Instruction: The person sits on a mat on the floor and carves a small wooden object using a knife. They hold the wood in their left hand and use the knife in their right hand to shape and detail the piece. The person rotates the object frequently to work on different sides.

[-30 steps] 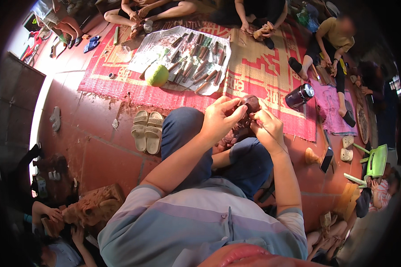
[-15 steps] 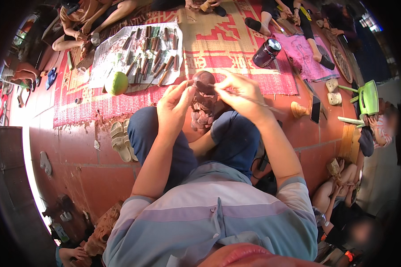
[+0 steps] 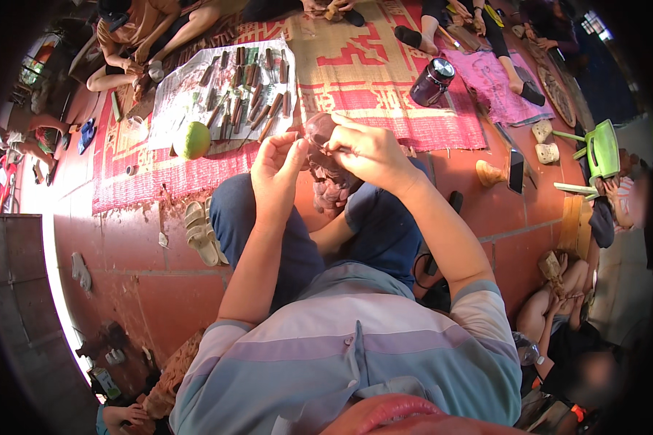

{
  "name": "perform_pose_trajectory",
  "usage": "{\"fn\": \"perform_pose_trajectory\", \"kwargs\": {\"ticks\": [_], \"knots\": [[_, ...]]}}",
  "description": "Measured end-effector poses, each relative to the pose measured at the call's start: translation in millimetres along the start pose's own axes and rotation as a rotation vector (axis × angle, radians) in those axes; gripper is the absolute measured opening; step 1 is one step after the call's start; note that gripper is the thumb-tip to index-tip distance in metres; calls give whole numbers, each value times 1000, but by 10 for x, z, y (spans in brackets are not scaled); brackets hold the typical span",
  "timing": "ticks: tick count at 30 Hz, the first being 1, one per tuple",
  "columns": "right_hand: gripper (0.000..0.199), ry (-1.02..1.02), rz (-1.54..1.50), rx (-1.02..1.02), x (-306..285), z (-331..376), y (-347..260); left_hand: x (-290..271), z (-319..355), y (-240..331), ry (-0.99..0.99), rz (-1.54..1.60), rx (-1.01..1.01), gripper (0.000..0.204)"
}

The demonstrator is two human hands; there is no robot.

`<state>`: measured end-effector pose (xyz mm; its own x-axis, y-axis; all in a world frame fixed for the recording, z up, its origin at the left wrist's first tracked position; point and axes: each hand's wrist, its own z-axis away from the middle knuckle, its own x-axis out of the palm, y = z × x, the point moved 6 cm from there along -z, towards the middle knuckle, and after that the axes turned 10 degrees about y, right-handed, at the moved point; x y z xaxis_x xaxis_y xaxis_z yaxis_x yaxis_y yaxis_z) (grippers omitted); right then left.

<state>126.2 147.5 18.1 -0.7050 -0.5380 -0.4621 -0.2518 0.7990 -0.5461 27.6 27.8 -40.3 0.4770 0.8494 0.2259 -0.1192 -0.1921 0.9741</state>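
Note:
A dark reddish-brown carved wooden figure (image 3: 328, 190) with a rounded head stands upright between my bent legs. My right hand (image 3: 370, 154) is closed in a pinch against the right side of its head. The thin tool seen in that hand a moment ago is mostly hidden behind the fingers now. My left hand (image 3: 277, 168) is beside the head on the left, fingers curled with thumb and forefinger close together. Whatever lies between those fingertips is too small to make out.
Ahead, a patterned red and yellow mat (image 3: 341, 87) carries a sheet of paper (image 3: 174, 94) with several wooden-handled tools, a green round fruit (image 3: 192, 141) and a dark flask (image 3: 433, 82). Sandals (image 3: 203, 232), a phone (image 3: 515, 171) and a green stool (image 3: 601, 154) lie around. Other people sit nearby.
My right hand has moved left and closer onto the figure's head, and the thin tool behind it no longer shows. My left hand has drawn slightly left, away from the head.

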Motion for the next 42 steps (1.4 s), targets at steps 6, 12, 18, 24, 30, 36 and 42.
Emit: {"fn": "perform_pose_trajectory", "kwargs": {"ticks": [6, 12, 18, 24, 30, 36, 42], "knots": [[8, 290, -150, 254, -475, 1, 297, 50, 108, -27, -91, 81, -80, 29], [11, 301, -183, 470, -329, 193, 257, 257, 466, -450, -99, 257, -309, 62], [10, 261, -205, 572, -323, 197, 278, 278, 308, -441, -2, 138, -269, 73], [11, 48, -71, 234, -118, -20, 27, 524, 218, -371, -250, 159, -32, 93], [11, -5, 23, 126, -71, -68, 74, 493, 161, -373, -159, -147, 98, 59], [10, 111, -94, 363, -320, -16, 331, 378, 138, -536, -87, -454, 240, 48], [10, -173, 108, 157, 0, 28, 15, 505, 130, -166, -65, -560, 496, 44]]}}
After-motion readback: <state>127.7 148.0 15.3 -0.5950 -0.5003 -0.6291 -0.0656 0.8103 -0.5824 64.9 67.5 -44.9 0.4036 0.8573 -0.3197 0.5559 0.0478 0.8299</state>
